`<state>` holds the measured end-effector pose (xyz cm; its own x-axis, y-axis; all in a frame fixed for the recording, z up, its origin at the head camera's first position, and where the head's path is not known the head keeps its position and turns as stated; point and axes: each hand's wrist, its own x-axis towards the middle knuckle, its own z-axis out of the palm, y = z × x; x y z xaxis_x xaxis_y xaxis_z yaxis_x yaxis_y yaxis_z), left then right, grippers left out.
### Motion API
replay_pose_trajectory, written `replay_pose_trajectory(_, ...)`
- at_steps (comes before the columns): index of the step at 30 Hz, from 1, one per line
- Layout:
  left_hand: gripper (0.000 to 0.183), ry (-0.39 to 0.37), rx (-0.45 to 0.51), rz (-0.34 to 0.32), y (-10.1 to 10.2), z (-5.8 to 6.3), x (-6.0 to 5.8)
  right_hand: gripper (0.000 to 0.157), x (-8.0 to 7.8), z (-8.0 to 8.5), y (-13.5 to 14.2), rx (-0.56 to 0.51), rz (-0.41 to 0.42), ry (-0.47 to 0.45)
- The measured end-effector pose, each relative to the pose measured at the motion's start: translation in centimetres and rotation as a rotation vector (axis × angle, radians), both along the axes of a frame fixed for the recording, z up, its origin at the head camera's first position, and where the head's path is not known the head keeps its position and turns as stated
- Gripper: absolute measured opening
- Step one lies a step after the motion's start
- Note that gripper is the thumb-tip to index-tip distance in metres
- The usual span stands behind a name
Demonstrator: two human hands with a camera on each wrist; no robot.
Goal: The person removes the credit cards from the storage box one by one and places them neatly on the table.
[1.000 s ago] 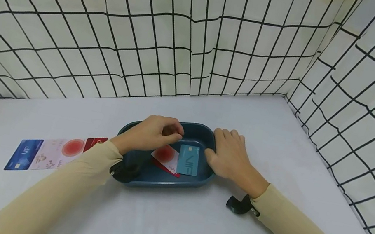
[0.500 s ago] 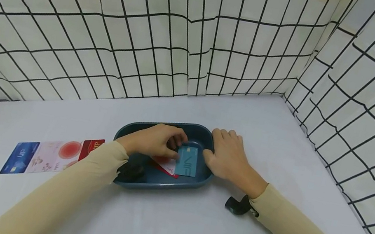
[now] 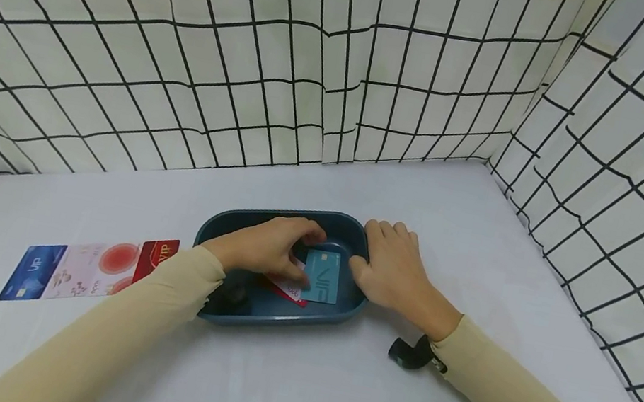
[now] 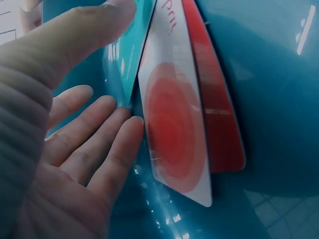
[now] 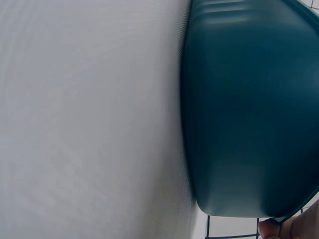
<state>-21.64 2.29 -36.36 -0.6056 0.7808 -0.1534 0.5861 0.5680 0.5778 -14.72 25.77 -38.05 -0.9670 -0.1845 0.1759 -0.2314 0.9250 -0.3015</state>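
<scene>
A dark teal tray [image 3: 268, 323] stands on the white surface. In it lie a light-blue VIP card [image 3: 324, 275], a white card with red circles [image 4: 172, 132] and a red card [image 4: 224, 139], overlapping one another. My left hand [image 3: 265, 246] reaches down into the tray with thumb and fingers spread apart. In the left wrist view its thumb lies over the light-blue card, while the fingertips come right up to the edges of that card and the white one. My right hand [image 3: 391, 265] grips the tray's right rim, its thumb on the inner side.
Left of the tray, a blue VIP card [image 3: 33, 272], a pale pink card [image 3: 80, 268] and a red VIP card [image 3: 156, 254] lie in a row, partly behind the left sleeve. A black grid netting [image 3: 254, 74] over white walls borders the back and right.
My left hand has lowered into the tray and shifted slightly right, its thumb coming down onto the light-blue card. The right hand keeps its grip on the rim.
</scene>
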Motion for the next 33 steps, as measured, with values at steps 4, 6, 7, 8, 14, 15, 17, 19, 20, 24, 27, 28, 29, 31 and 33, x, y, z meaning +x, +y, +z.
replay_pose_trajectory(4,0.075,0.010,-0.024,-0.018,0.22,-0.12,0.12,0.028,0.08,0.04,0.07,0.003,-0.003,0.001)
replay_pose_trajectory(6,0.076,0.021,-0.039,-0.030,0.35,-0.15,0.20,0.027,0.10,0.04,0.09,0.006,-0.004,0.004)
replay_pose_trajectory(7,0.076,0.019,-0.044,-0.029,0.41,-0.16,0.22,0.027,0.12,0.05,0.10,0.005,-0.004,0.005)
replay_pose_trajectory(8,0.076,0.021,-0.043,-0.033,0.47,-0.17,0.24,0.027,0.12,0.05,0.11,0.004,-0.004,0.006)
replay_pose_trajectory(14,0.073,0.034,-0.034,-0.058,0.52,-0.23,0.37,0.025,0.11,0.10,0.13,0.000,-0.005,0.006)
replay_pose_trajectory(15,0.073,0.032,-0.034,-0.060,0.50,-0.22,0.42,0.024,0.09,0.11,0.13,-0.001,-0.004,0.005)
replay_pose_trajectory(17,0.071,0.023,-0.034,-0.062,0.48,-0.23,0.45,0.023,0.09,0.11,0.12,-0.004,-0.002,0.004)
replay_pose_trajectory(19,0.070,0.010,-0.037,-0.063,0.48,-0.29,0.48,0.022,0.07,0.11,0.10,-0.007,-0.001,0.002)
replay_pose_trajectory(20,0.070,0.003,-0.041,-0.060,0.48,-0.31,0.49,0.022,0.06,0.11,0.08,-0.008,0.000,0.001)
replay_pose_trajectory(24,0.069,-0.019,-0.040,-0.052,0.47,-0.42,0.51,0.025,0.05,0.05,0.05,-0.007,0.002,-0.003)
replay_pose_trajectory(27,0.069,-0.037,-0.033,-0.047,0.48,-0.40,0.56,0.025,0.03,0.00,0.05,-0.008,0.003,-0.003)
replay_pose_trajectory(28,0.068,-0.043,-0.032,-0.047,0.49,-0.42,0.55,0.025,0.02,0.00,0.06,-0.010,0.002,-0.003)
replay_pose_trajectory(29,0.068,-0.050,-0.030,-0.046,0.49,-0.43,0.56,0.024,0.03,0.00,0.06,-0.010,0.002,-0.001)
replay_pose_trajectory(31,0.068,-0.066,-0.028,-0.044,0.53,-0.46,0.52,0.023,0.01,-0.01,0.07,-0.011,0.004,0.002)
replay_pose_trajectory(33,0.067,-0.076,-0.025,-0.042,0.54,-0.50,0.46,0.022,0.01,0.01,0.07,-0.011,0.005,0.007)
